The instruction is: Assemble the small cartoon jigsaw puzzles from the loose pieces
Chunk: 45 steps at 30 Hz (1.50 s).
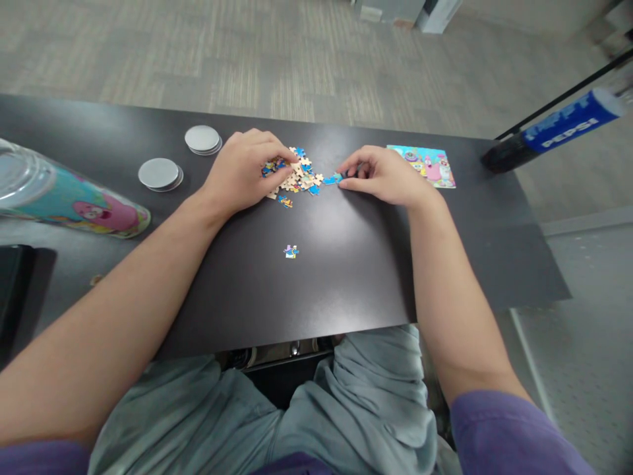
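- Puzzle pieces (299,177) lie in a loose pile towards the far side of the dark table (346,277), between the two hands; some are plain tan, others printed in blue, yellow and other colours.
- Left hand (250,165): over the left part of the pile, palm down, thumb and forefinger a narrow gap apart, with pieces showing between them. Whether the other fingers touch any piece cannot be told.
- Right hand (378,173): just right of the pile, its thumb and forefinger closed narrowly on the right end of a blue piece (332,179).
- One loose piece (291,251) lies well apart, nearer the person; another (285,202) is at the pile's near edge.
- Card (435,166): brightly printed, flat on the table beyond the right hand, which partly covers it in this view.
- White discs lie in two low stacks (202,139) (159,174) left of the left hand.
- Cartoon-printed tube (93,208): at the left.
- Blue PEPSI cylinder (564,128): at the table's right side.
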Available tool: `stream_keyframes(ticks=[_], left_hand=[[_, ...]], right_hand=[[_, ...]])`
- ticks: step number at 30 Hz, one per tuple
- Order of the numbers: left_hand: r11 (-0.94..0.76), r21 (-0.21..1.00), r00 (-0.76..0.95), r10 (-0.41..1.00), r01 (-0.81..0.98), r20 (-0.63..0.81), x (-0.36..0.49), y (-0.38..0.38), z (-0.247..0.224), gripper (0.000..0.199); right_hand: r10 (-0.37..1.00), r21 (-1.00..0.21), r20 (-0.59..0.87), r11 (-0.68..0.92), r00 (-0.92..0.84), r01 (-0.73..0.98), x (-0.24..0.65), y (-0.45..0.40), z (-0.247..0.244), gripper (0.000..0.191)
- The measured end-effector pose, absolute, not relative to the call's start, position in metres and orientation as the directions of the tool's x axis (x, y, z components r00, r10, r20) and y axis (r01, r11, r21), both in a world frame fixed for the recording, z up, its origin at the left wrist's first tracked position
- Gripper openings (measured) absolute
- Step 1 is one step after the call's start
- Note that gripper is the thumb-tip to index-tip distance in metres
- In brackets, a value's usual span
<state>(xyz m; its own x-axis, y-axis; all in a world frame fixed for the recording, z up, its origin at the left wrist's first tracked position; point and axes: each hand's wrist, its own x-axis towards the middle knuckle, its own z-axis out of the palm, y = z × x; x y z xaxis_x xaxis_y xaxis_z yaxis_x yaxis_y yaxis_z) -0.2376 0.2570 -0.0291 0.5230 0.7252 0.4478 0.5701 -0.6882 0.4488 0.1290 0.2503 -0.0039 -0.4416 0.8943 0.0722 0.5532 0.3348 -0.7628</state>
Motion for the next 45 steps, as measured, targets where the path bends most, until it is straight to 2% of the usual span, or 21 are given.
stream_keyframes(ticks=[6, 9, 16, 23, 27, 32, 36, 45], left_hand=[[-0.678, 0.446, 0.518, 0.734, 0.584, 0.438, -0.238, 0.256, -0.029, 0.033], [-0.676, 0.459, 0.51, 0.737, 0.576, 0.444, -0.238, 0.255, -0.029, 0.034], [-0.645, 0.499, 0.496, 0.764, 0.579, 0.411, -0.236, 0.255, -0.026, 0.044], [-0.63, 0.531, 0.48, 0.776, 0.567, 0.409, -0.229, 0.252, -0.017, 0.038], [-0.627, 0.528, 0.473, 0.779, 0.573, 0.411, -0.226, 0.251, -0.016, 0.036], [-0.608, 0.531, 0.46, 0.794, 0.59, 0.398, -0.227, 0.252, -0.018, 0.042], [-0.626, 0.539, 0.466, 0.78, 0.564, 0.418, -0.228, 0.254, -0.018, 0.03], [-0.631, 0.528, 0.467, 0.776, 0.569, 0.425, -0.228, 0.253, -0.02, 0.032]], right_hand=[[0.882, -0.782, -0.078, 0.235, -0.465, 0.577, 0.134, 0.245, 0.009, 0.045], [0.849, -0.828, -0.114, 0.206, -0.516, 0.522, 0.129, 0.239, 0.015, 0.047], [0.736, -0.944, -0.053, 0.183, -0.675, 0.273, 0.089, 0.222, 0.017, 0.051], [0.651, -0.94, -0.146, 0.144, -0.745, 0.31, 0.052, 0.196, 0.021, 0.037], [0.691, -0.912, -0.127, 0.2, -0.712, 0.357, 0.048, 0.192, 0.024, 0.042], [0.698, -0.842, -0.077, 0.337, -0.712, 0.422, 0.055, 0.196, 0.027, 0.039], [0.701, -0.827, -0.077, 0.352, -0.709, 0.438, 0.065, 0.202, 0.028, 0.035], [0.561, -0.775, 0.041, 0.54, -0.827, 0.328, 0.044, 0.196, 0.014, 0.028]])
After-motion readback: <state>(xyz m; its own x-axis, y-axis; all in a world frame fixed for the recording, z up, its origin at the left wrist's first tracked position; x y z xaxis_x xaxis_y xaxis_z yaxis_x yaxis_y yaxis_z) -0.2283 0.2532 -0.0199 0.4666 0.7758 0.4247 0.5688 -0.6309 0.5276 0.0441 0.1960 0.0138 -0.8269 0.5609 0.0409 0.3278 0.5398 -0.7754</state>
